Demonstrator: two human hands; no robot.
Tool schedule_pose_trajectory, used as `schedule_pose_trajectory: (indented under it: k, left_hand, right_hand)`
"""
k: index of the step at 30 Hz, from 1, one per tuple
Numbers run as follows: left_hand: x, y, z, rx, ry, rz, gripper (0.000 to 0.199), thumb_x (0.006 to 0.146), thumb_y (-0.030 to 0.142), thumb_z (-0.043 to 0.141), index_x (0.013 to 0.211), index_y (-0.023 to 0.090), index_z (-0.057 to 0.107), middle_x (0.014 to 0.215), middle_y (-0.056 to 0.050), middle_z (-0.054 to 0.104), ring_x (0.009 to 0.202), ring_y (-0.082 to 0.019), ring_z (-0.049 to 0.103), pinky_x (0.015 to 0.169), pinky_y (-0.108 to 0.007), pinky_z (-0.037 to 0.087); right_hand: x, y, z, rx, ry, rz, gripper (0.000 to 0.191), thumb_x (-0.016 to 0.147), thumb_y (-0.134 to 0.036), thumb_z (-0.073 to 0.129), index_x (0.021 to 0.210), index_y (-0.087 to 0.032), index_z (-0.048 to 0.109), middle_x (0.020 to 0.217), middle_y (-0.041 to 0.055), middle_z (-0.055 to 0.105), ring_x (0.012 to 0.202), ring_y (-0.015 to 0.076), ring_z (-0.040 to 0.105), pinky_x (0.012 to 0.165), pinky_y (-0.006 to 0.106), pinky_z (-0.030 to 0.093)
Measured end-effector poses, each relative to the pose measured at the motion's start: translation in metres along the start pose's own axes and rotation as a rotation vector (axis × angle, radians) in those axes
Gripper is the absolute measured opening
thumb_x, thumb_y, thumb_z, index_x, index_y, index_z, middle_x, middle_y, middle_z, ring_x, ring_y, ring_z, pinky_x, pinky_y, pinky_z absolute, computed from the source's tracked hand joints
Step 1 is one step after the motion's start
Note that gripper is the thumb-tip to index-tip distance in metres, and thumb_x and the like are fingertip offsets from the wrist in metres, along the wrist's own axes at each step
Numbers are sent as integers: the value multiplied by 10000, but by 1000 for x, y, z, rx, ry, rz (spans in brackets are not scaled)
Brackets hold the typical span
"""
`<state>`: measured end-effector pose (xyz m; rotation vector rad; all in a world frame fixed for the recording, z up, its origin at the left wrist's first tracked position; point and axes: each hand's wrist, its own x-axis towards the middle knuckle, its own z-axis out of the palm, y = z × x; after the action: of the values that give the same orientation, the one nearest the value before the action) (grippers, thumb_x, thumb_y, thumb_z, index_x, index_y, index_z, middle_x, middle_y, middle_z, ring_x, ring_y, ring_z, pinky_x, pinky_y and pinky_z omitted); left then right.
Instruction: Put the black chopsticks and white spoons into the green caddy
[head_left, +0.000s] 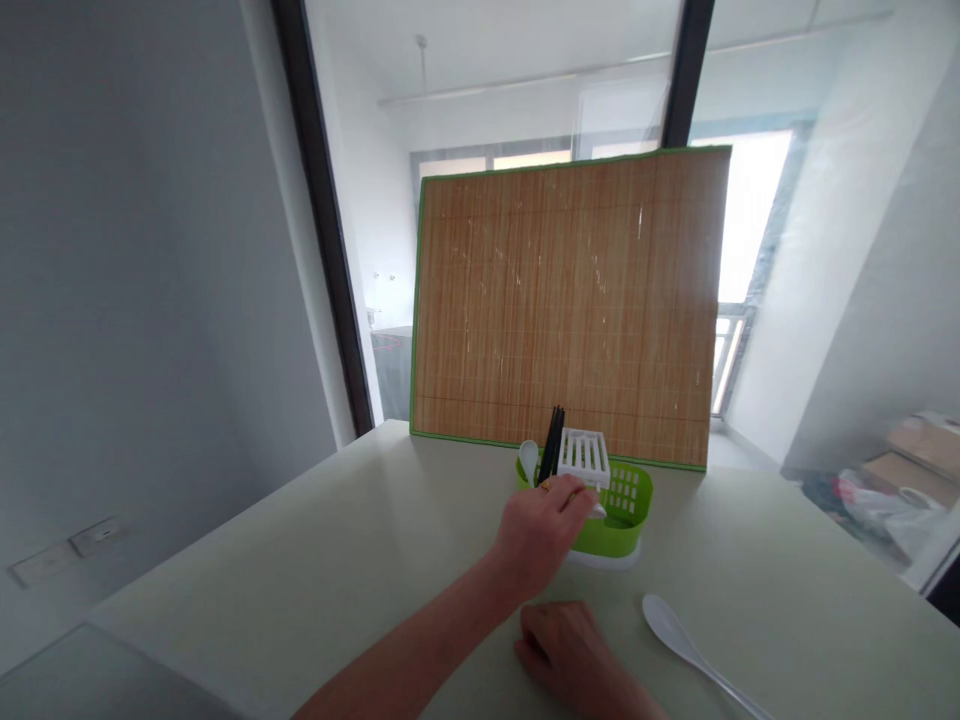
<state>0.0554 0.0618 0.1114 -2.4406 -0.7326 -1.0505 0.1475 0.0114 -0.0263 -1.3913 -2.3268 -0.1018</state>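
Note:
My left hand [546, 528] reaches across the table to the front of a green utensil basket [611, 540] on a white base. Its fingers are closed, and a small white end [598, 510] sticks out beside them; what it belongs to is hidden. Just above the fingers is a white slotted piece [584, 456], and I cannot tell whether the hand touches it. Black chopsticks [553, 445] and a small white spoon [529, 461] stand in the basket's left part. Nearer me, my right hand [561, 645] rests curled on the tabletop, nothing visible in it.
A long-handled white spoon [679, 637] lies on the pale table [360, 560] to the right of my right hand. Behind the basket, a green-edged bamboo mat [566, 310] stands upright at the table's far edge. Cardboard boxes [926, 450] are off to the right.

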Motion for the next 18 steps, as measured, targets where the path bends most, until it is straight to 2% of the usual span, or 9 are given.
schedule_pose_trajectory:
  k: [6, 9, 14, 18]
  left_hand:
    - [-19, -7, 5, -104, -98, -73, 209, 912, 298, 391, 929, 225, 586, 862, 0, 606, 705, -110, 578, 614, -206, 428]
    - [-26, -11, 8, -146, -130, -121, 212, 911, 285, 393, 923, 218, 594, 863, -3, 611, 718, -113, 583, 641, -207, 443]
    - [-34, -18, 12, -211, -118, -222, 194, 902, 247, 409, 951, 214, 594, 887, -7, 621, 766, -122, 594, 689, -212, 461]
    - [-39, -20, 11, -272, -67, -196, 194, 900, 240, 416, 960, 209, 597, 895, -15, 629, 782, -122, 596, 709, -209, 466]
  right_hand:
    - [1, -5, 0, 82, -12, -84, 78, 755, -188, 531, 694, -214, 491, 654, -64, 623, 617, 109, 576, 561, 217, 283]
    - [2, -7, 0, 84, 32, -91, 102, 785, -212, 509, 684, -212, 494, 635, -54, 615, 591, 108, 568, 551, 221, 281]
    - [4, -1, -3, 51, 156, -7, 223, 833, -246, 453, 615, -207, 481, 565, -39, 579, 511, 107, 529, 506, 248, 245]
    - [5, 7, -2, 37, 196, 101, 285, 863, -293, 428, 596, -207, 485, 540, -34, 576, 479, 106, 517, 485, 262, 214]
